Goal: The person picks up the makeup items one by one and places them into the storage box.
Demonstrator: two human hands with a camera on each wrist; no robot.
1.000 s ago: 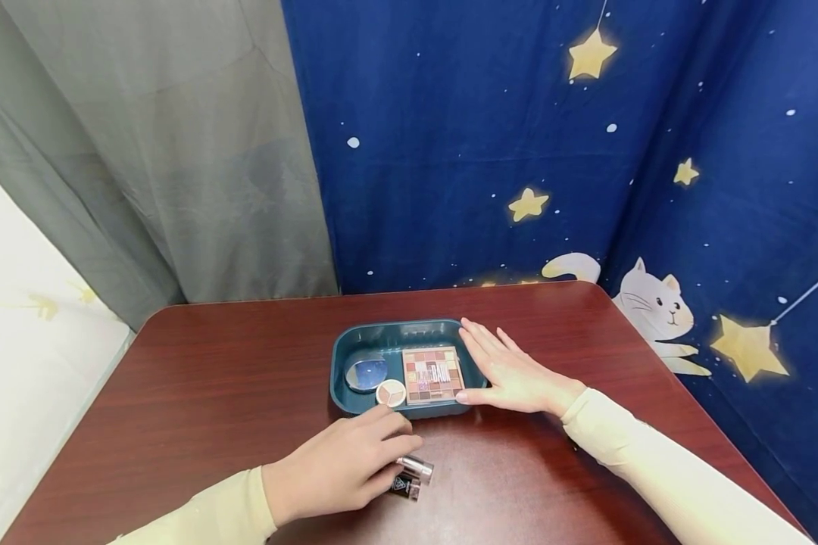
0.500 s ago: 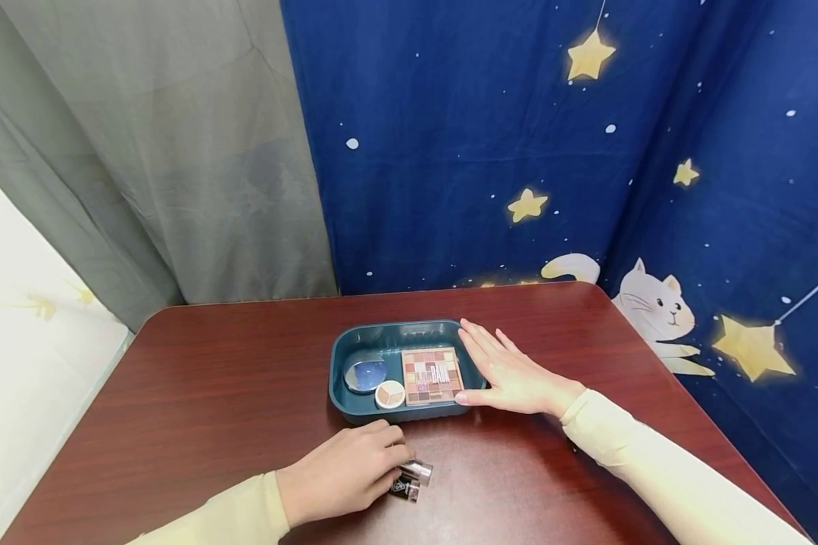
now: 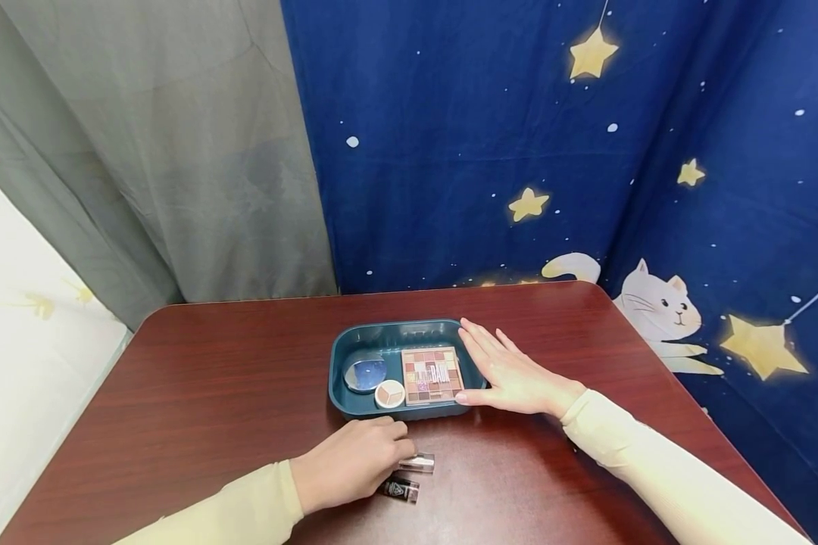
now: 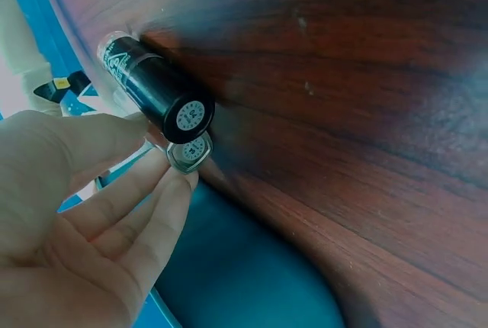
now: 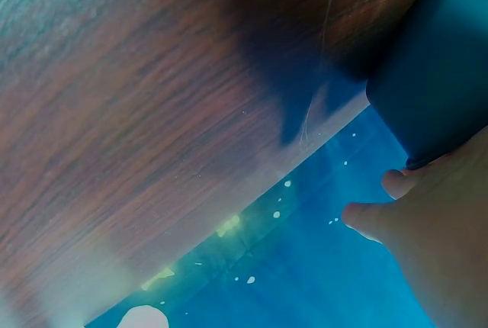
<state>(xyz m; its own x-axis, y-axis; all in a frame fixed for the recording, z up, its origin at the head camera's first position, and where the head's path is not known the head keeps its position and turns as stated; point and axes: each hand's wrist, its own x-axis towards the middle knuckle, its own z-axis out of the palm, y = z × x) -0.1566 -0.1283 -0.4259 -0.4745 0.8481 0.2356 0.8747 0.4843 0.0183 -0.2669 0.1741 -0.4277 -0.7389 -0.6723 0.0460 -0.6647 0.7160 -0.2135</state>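
In front of the teal tray (image 3: 382, 415) my left hand (image 3: 354, 463) pinches a silvery lipstick tube (image 3: 419, 462) between thumb and fingers. Its labelled end (image 4: 191, 152) shows in the left wrist view. Close beside it on the table lies a black lipstick tube (image 3: 401, 490) with a round label on its end, partly behind my fingers. My right hand (image 3: 504, 372) rests on the tray's right rim, fingers straight and spread, thumb at the front corner. Inside the tray are an eyeshadow palette (image 3: 432, 376), a round three-colour compact (image 3: 389, 393) and an oval mirror-like case (image 3: 366, 374).
The tray stands on a reddish-brown wooden table (image 3: 232, 378), toward its back edge. Behind the table hang a grey curtain (image 3: 177, 151) and a blue star-patterned curtain (image 3: 463, 151).
My left hand has shifted slightly right, and the silvery lipstick tube now lies farther apart from the black one. My right hand has stayed on the tray rim.
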